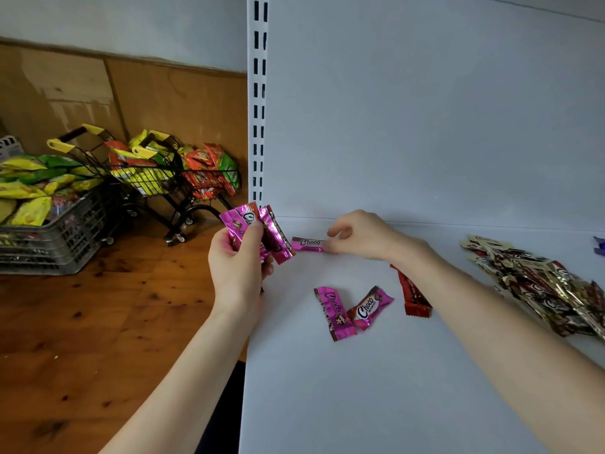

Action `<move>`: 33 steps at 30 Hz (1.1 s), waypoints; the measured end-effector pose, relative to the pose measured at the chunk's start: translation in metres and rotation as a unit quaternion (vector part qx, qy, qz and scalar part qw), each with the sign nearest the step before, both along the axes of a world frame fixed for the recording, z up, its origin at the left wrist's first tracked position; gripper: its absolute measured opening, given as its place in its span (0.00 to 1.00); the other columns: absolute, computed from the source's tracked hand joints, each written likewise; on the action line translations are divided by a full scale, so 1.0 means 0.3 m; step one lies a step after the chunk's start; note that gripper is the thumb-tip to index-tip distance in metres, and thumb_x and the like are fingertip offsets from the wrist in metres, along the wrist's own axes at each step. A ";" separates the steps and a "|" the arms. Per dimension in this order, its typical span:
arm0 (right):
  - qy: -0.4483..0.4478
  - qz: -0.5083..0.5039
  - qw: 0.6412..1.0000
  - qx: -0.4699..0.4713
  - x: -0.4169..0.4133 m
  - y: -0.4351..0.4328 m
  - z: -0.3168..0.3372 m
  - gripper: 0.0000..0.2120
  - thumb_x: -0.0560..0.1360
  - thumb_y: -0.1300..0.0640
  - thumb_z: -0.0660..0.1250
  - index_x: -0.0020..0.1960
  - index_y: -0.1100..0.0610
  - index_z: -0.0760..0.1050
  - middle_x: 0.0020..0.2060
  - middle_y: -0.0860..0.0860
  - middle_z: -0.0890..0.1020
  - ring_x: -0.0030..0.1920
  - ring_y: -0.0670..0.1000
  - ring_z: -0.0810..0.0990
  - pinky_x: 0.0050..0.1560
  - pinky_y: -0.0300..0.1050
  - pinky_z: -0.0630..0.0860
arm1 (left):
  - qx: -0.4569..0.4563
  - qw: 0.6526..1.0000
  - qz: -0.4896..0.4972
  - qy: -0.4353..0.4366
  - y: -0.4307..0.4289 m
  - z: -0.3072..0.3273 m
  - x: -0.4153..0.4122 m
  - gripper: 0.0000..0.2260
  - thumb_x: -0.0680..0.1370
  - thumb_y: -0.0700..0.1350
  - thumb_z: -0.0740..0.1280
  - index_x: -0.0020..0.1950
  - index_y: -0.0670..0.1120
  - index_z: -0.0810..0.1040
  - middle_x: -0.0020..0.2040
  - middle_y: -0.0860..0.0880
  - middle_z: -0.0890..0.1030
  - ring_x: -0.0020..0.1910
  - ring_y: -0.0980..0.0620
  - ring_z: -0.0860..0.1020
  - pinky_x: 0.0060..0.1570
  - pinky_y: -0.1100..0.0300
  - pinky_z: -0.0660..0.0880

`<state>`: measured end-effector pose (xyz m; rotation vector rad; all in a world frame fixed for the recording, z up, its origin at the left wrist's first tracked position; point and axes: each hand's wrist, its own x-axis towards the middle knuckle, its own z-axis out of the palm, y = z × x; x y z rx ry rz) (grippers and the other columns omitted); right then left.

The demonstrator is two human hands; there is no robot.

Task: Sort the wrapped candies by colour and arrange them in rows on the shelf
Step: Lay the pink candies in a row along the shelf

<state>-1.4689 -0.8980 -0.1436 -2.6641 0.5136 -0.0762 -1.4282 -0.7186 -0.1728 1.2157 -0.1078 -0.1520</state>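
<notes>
Pinching right end of pink foil-wrapped Choco candy (pixel 307 244), right hand (pixel 360 235) fingers (pixel 330 246) closed on it; long axis pointing toward left hand (pixel 239 260) gripping pink candy bunch (pixel 253 224).

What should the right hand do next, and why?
Probably let go of the pink candy: the right hand pinches its end, it lies flat near the back corner of the shelf, and the left hand grips more pink candies to lay beside it.

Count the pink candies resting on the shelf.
3: back candy at the right hand's fingertips; left front candy and right front candy touching. The left hand holds a pink bunch, count unclear.
</notes>
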 end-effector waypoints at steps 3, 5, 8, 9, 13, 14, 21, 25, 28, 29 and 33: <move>-0.018 0.019 1.000 -0.014 0.015 0.012 -0.022 0.14 0.74 0.53 0.68 0.52 0.62 0.80 0.47 0.57 0.81 0.50 0.55 0.78 0.46 0.44 0.72 | -0.004 1.000 0.006 0.008 0.002 0.001 -0.001 0.06 0.79 0.45 0.64 0.51 0.43 0.73 0.37 0.47 0.78 0.25 0.58 0.73 0.22 0.67 0.69; -0.043 0.011 0.998 -0.039 0.029 0.009 -0.040 0.16 0.74 0.53 0.67 0.53 0.66 0.78 0.48 0.61 0.80 0.51 0.59 0.78 0.51 0.49 0.73 | -0.010 1.000 0.010 0.015 0.004 0.000 0.000 0.06 0.79 0.45 0.64 0.50 0.43 0.73 0.37 0.47 0.78 0.25 0.58 0.72 0.22 0.67 0.69; -0.095 -0.003 0.994 -0.062 0.033 0.006 -0.056 0.16 0.75 0.53 0.66 0.59 0.62 0.75 0.52 0.59 0.77 0.53 0.57 0.77 0.55 0.49 0.73 | -0.025 0.999 0.011 0.025 0.006 -0.001 0.000 0.03 0.79 0.45 0.64 0.47 0.46 0.74 0.36 0.47 0.78 0.25 0.58 0.72 0.22 0.67 0.69; -0.118 -0.004 0.991 -0.062 0.030 0.005 -0.057 0.15 0.75 0.54 0.66 0.58 0.60 0.76 0.51 0.58 0.77 0.52 0.56 0.77 0.55 0.48 0.73 | -0.028 0.999 0.012 0.028 0.006 -0.001 0.001 0.03 0.79 0.45 0.64 0.47 0.46 0.74 0.36 0.48 0.78 0.25 0.58 0.72 0.22 0.67 0.69; -0.095 0.065 0.989 -0.095 0.024 0.000 -0.063 0.08 0.75 0.59 0.64 0.51 0.60 0.79 0.46 0.57 0.77 0.50 0.55 0.75 0.50 0.47 0.71 | -0.033 0.999 0.013 0.035 0.004 0.002 0.001 0.03 0.79 0.45 0.64 0.46 0.47 0.73 0.36 0.48 0.77 0.26 0.57 0.72 0.22 0.67 0.69; -0.079 0.081 0.988 -0.106 0.032 -0.004 -0.070 0.09 0.76 0.60 0.62 0.52 0.60 0.79 0.46 0.58 0.77 0.51 0.56 0.75 0.50 0.48 0.70 | -0.032 0.999 0.013 0.035 0.003 0.002 0.001 0.03 0.79 0.45 0.64 0.46 0.47 0.74 0.36 0.48 0.77 0.26 0.57 0.72 0.22 0.67 0.69; -0.032 0.091 0.985 -0.141 0.105 -0.023 -0.103 0.16 0.79 0.57 0.54 0.63 0.54 0.73 0.56 0.58 0.76 0.60 0.59 0.70 0.60 0.52 0.68 | -0.041 0.998 0.014 0.038 0.009 0.001 -0.002 0.03 0.78 0.44 0.64 0.45 0.48 0.74 0.34 0.49 0.78 0.24 0.59 0.72 0.23 0.67 0.69; -0.024 0.095 0.985 -0.139 0.105 -0.031 -0.105 0.15 0.79 0.57 0.54 0.62 0.54 0.74 0.55 0.57 0.76 0.59 0.58 0.71 0.60 0.52 0.68 | -0.035 0.999 0.013 0.033 0.007 0.001 -0.002 0.03 0.78 0.44 0.64 0.45 0.47 0.74 0.35 0.48 0.78 0.26 0.58 0.73 0.23 0.67 0.70; -0.067 0.073 0.991 -0.085 0.086 -0.014 -0.079 0.12 0.78 0.61 0.56 0.57 0.61 0.75 0.50 0.58 0.77 0.57 0.59 0.73 0.55 0.48 0.69 | -0.026 0.999 0.002 0.023 0.009 0.005 -0.005 0.03 0.78 0.44 0.65 0.45 0.46 0.74 0.35 0.48 0.77 0.27 0.56 0.73 0.23 0.67 0.70; -0.099 0.055 0.992 -0.050 0.075 -0.005 -0.062 0.12 0.78 0.62 0.57 0.57 0.63 0.75 0.51 0.59 0.77 0.57 0.59 0.74 0.55 0.46 0.68 | -0.018 1.000 -0.006 0.017 0.008 0.006 -0.006 0.02 0.78 0.44 0.65 0.46 0.46 0.74 0.35 0.48 0.77 0.28 0.56 0.73 0.24 0.67 0.70; -0.196 0.018 0.967 0.162 -0.006 0.063 0.029 0.08 0.77 0.59 0.61 0.49 0.61 0.78 0.47 0.55 0.82 0.48 0.51 0.81 0.48 0.41 0.73 | 0.002 0.999 -0.048 -0.013 0.001 0.018 -0.009 0.00 0.77 0.41 0.65 0.47 0.44 0.75 0.33 0.50 0.79 0.26 0.59 0.75 0.24 0.67 0.70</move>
